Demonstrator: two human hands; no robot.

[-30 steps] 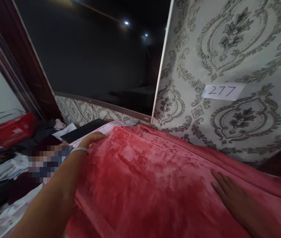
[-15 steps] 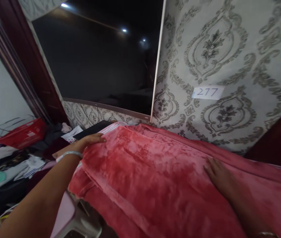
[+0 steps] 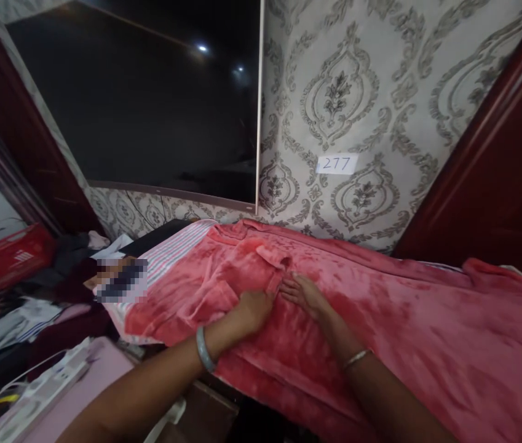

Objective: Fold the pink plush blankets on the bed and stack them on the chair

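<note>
A pinkish-red plush cloth [image 3: 427, 332] is spread across a surface, with a bunched, folded part at its left half. My left hand [image 3: 256, 311] is closed on a fold of it, near a cuff-like edge. Close beside it, my right hand [image 3: 304, 295] lies on the plush with its fingers stretched out. Just beyond the fingertips is a small dark gap in the fabric. Under the plush at the left, a striped cloth [image 3: 180, 243] shows.
A large dark TV screen [image 3: 163, 104] hangs on the patterned wall behind, near a paper marked 277 [image 3: 337, 163]. To the left are piled clothes [image 3: 71, 332], a red bag [image 3: 21, 255] and a white power strip [image 3: 53, 391] on a pink stool [image 3: 108, 369].
My left hand has moved right from the plush's left edge, now gripping a fold, and the striped cloth is uncovered. The right hand appears closer to it. The view has shifted right.
</note>
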